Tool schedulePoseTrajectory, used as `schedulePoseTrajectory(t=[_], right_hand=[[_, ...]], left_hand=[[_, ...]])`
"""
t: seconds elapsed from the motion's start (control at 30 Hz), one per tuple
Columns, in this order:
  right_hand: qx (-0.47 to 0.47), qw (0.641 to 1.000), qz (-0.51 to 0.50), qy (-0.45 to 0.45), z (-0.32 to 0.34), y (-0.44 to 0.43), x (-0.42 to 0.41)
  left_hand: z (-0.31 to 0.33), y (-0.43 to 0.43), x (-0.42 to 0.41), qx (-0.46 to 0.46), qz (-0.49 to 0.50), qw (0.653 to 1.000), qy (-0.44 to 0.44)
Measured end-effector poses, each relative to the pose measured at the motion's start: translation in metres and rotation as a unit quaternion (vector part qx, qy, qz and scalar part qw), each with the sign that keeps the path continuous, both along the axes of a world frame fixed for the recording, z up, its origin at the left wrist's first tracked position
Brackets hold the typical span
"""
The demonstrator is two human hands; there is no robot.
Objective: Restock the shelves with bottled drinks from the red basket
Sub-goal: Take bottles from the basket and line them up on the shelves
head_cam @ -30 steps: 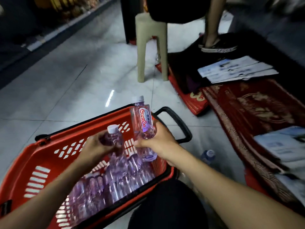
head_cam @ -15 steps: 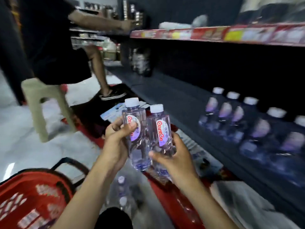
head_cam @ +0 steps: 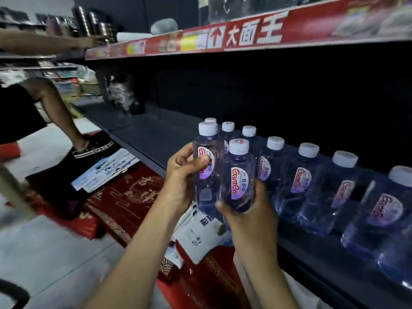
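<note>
I hold two clear water bottles with white caps and red-lettered labels upright in front of the dark lower shelf. My left hand grips the left bottle around its middle. My right hand grips the right bottle from below. Both bottles are side by side, at the left end of a row of matching bottles standing along the shelf's front. Only a bit of black handle shows at the bottom left corner; the red basket itself is out of view.
An upper shelf with a red price strip runs overhead. Another person's leg and black shoe stand at left on flat red boxes with papers. A wrapped pack sits further along the shelf.
I turned from the basket to the shelf, lifting both bottles out. Since half a second ago the bottles have come closer to the shelved row.
</note>
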State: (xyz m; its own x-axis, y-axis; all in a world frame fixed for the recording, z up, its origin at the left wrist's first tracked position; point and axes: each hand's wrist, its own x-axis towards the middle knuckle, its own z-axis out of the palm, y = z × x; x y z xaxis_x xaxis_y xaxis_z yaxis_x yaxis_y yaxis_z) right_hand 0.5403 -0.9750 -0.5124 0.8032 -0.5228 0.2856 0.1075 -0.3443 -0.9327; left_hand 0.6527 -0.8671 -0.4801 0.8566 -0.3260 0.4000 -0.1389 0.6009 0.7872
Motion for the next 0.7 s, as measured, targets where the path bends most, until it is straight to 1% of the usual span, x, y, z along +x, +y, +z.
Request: schedulePoseTrajectory(t=[0.2, 0.37, 0.5, 0.7], right_hand=[[-0.024, 0.999, -0.033, 0.003, -0.008, -0.005, 0.047], [-0.052, 0.997, -0.056, 0.02, -0.025, -0.001, 0.073], [-0.051, 0.997, -0.064, 0.014, -0.032, 0.003, 0.084], [-0.067, 0.994, -0.082, -0.005, -0.037, 0.004, 0.088]], left_hand=[[-0.016, -0.01, 0.047, 0.014, -0.007, 1.0, -0.017], [-0.031, -0.012, 0.07, 0.021, -0.001, 1.0, 0.004], [-0.039, -0.016, 0.08, 0.027, 0.002, 0.999, 0.026], [-0.044, -0.016, 0.082, 0.083, 0.002, 0.997, 0.005]])
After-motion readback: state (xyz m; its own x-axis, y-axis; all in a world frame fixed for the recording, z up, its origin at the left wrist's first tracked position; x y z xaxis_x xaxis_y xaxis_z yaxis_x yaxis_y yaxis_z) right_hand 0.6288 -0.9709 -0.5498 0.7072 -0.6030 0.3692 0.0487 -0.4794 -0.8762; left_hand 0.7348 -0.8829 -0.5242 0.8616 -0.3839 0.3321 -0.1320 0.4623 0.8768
